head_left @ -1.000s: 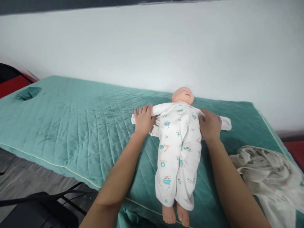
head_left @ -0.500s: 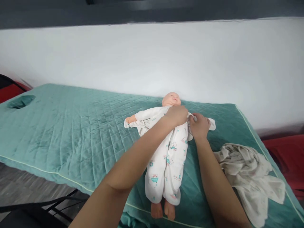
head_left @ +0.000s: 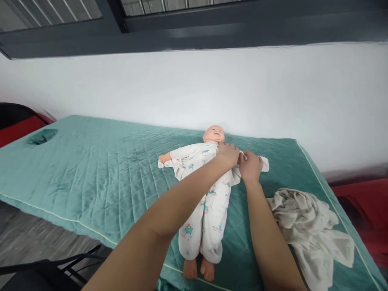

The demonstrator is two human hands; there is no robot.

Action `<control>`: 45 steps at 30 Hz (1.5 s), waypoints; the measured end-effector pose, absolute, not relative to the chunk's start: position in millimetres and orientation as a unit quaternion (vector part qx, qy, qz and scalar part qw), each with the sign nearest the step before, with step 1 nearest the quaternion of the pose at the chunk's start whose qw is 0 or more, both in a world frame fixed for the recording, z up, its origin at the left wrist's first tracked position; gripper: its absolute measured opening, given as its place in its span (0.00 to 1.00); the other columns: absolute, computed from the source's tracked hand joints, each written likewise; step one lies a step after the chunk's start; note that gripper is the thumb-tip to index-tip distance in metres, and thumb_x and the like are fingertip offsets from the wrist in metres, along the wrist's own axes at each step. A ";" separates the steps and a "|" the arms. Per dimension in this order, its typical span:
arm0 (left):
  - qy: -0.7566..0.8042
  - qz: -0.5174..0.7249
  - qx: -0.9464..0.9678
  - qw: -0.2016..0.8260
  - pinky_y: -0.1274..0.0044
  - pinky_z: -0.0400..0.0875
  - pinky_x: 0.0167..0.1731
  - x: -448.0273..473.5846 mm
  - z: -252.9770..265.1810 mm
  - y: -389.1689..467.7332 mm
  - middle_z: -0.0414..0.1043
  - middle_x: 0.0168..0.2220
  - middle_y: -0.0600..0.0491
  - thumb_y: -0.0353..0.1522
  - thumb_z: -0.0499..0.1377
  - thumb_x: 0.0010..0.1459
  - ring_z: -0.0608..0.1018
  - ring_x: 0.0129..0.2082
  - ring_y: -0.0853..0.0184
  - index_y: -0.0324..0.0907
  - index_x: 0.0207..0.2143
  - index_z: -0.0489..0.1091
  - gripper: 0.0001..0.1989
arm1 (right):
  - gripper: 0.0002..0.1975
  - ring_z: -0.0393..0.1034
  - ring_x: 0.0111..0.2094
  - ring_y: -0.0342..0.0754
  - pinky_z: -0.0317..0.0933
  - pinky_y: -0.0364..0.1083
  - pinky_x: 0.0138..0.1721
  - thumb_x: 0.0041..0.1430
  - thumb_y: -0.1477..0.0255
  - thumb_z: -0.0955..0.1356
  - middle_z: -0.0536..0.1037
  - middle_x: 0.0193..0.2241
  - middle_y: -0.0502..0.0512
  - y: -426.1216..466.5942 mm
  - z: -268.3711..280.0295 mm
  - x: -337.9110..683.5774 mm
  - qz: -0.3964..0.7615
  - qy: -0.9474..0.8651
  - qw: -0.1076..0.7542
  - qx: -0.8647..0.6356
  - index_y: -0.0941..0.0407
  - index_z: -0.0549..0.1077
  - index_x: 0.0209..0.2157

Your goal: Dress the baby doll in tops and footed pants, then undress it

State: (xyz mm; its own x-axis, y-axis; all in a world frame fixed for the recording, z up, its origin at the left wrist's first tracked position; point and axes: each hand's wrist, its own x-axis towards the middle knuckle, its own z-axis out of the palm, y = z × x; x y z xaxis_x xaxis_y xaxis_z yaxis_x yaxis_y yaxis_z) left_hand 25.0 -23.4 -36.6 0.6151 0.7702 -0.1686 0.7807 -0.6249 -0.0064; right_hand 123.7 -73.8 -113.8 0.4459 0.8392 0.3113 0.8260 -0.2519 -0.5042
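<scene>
- White printed clothes (head_left: 216, 202) cover the doll (head_left: 214, 133), which lies face up on the bed (head_left: 106, 173), its bare feet nearest the person.
- Left hand (head_left: 229, 154) lies over the doll's upper chest; its fingertips are hidden, so I cannot tell whether it grips anything.
- Right hand (head_left: 251, 165) is just beside it at the doll's right, as the person looks, thumb and fingers narrowed on the clothes; a sleeve end (head_left: 265, 164) shows past the knuckles.
- Left forearm (head_left: 178, 206) slants across the doll's middle, blocking part of the clothes.
- Doll's hand (head_left: 165, 157) on the left side reaches outward, over loose fabric.
- Grey-white cloth (head_left: 306, 226) lies crumpled right of the doll's legs, beyond the right forearm (head_left: 266, 230).
- Red thing (head_left: 370, 198) stands farther right of the doll, past the bed's edge.
- Bed's hole (head_left: 43, 136) is well left of the doll.
- Wall (head_left: 194, 89) rises behind the doll's head, a dark window frame (head_left: 273, 32) above it.
- Black thing (head_left: 36, 279), partly cut off, sits left of the doll's feet, over grey floor (head_left: 30, 228).
</scene>
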 end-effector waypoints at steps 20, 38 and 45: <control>0.358 -0.141 0.923 0.024 0.58 0.70 0.52 32.1 -55.2 8.4 0.75 0.55 0.37 0.27 0.61 0.57 0.76 0.56 0.47 0.35 0.58 0.68 0.26 | 0.18 0.70 0.45 0.60 0.59 0.55 0.48 0.61 0.64 0.62 0.80 0.42 0.68 -63.6 -129.2 138.7 0.047 -0.456 0.369 -0.808 0.59 0.78 0.40; 0.352 -0.111 0.925 -0.088 0.65 0.75 0.40 -19.9 8.0 12.2 0.77 0.46 0.39 0.21 0.55 0.56 0.78 0.49 0.50 0.35 0.55 0.67 0.23 | 0.14 0.70 0.37 0.52 0.64 0.54 0.47 0.52 0.59 0.67 0.78 0.34 0.58 -54.7 -140.1 158.7 0.172 -0.320 0.628 -0.688 0.55 0.73 0.34; 0.339 -0.110 0.931 -0.075 0.64 0.75 0.39 -19.7 -0.9 3.4 0.76 0.46 0.39 0.23 0.55 0.57 0.79 0.47 0.50 0.34 0.55 0.66 0.22 | 0.19 0.74 0.35 0.48 0.69 0.48 0.37 0.39 0.62 0.74 0.81 0.35 0.55 -54.8 -135.5 167.9 0.293 -0.224 0.745 -0.556 0.56 0.74 0.34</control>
State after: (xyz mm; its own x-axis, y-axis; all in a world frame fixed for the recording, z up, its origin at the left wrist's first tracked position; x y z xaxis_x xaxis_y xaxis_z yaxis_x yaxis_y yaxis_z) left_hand -19.7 3.4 -0.9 0.7455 0.6484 -0.1544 0.6151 -0.7585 -0.2150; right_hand 167.9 -54.8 -135.5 0.7281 0.6854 0.0078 -0.1877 0.2102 -0.9595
